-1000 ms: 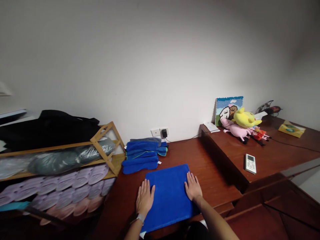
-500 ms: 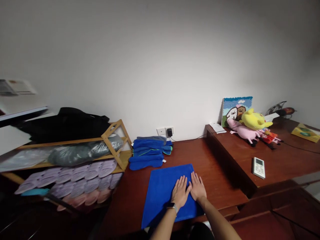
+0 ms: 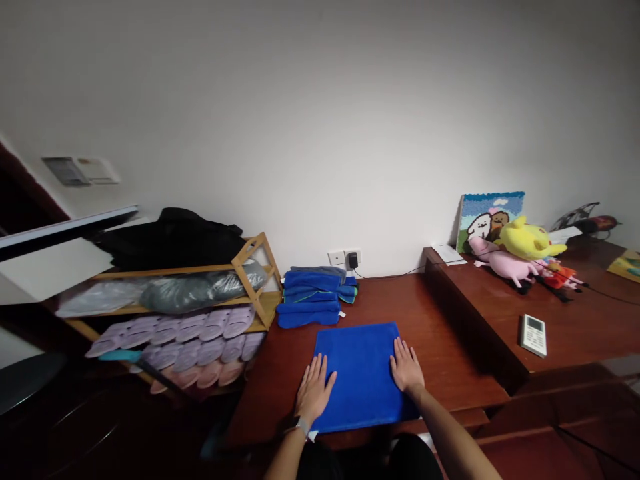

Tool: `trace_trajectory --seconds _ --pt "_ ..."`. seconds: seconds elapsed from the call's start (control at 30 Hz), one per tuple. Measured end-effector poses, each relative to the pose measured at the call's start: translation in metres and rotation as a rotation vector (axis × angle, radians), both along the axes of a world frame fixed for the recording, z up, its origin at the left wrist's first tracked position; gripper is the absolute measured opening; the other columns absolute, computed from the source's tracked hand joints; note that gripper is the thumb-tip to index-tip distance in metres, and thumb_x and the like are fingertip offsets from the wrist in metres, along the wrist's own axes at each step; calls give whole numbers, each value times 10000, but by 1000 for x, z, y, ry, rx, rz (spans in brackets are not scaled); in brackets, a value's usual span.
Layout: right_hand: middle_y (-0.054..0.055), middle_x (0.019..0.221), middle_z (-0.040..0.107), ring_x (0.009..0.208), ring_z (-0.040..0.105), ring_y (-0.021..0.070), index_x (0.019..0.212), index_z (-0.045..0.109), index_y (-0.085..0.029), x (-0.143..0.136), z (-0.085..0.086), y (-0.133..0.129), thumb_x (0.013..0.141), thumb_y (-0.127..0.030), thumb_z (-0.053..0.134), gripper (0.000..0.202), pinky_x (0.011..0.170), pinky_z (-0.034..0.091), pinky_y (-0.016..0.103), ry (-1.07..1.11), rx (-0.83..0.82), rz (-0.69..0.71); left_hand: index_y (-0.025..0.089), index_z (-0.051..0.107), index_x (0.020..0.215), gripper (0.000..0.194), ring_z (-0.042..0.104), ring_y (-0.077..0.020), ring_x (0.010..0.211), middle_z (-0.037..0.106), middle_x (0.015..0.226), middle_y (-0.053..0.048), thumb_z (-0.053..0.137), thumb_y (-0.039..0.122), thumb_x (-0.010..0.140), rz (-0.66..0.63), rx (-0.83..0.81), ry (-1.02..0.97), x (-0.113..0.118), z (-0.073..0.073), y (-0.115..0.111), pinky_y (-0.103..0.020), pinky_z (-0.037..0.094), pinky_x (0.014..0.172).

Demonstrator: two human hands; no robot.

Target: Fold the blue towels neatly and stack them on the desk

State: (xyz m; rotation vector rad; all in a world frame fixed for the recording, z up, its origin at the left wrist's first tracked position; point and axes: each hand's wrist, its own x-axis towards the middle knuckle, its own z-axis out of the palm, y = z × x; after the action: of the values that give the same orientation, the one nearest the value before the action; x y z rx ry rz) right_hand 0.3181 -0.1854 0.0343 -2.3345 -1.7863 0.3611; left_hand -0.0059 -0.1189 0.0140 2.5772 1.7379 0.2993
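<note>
A blue towel lies spread flat on the reddish-brown wooden desk, its near edge close to the desk's front edge. My left hand rests flat along the towel's left side, fingers stretched and apart, with a watch band at the wrist. On the opposite side, my right hand lies flat over the towel's right edge, its fingers spread too. Neither hand grips anything. Behind the towel, toward the wall, sits a pile of folded blue and grey towels.
At the left stands a wooden rack with a black bag and several lilac slippers. A raised desk section on the right bears a white remote, plush toys and a picture. A black plug sits in the wall socket.
My hands have moved apart from the towel's middle right: the left hand to its left edge, the right to its right edge. The view has swung left.
</note>
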Motion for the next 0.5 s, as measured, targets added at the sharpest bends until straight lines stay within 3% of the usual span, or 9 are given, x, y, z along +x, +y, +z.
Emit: trace_trajectory --seconds 0.27,0.5 --pt "28 1708 141 1582 91 194 1635 157 -124 -2 4 0 1030 -427 137 677 1274 47 391 -31 -26 7 155 292 1610 771 208 -273 1568 261 1687 -120 205 644 1020 17 -3 -41 0 1 -4 -496 260 1263" --pt "2 1710 127 1583 78 181 1640 147 -149 -13 14 -30 1039 -428 96 664 1277 63 382 -9 10 -1 154 290 1611 773 218 -276 1567 269 1685 -128 207 641 1016 20 -1 -48 2 0 -2 -501 259 1257"
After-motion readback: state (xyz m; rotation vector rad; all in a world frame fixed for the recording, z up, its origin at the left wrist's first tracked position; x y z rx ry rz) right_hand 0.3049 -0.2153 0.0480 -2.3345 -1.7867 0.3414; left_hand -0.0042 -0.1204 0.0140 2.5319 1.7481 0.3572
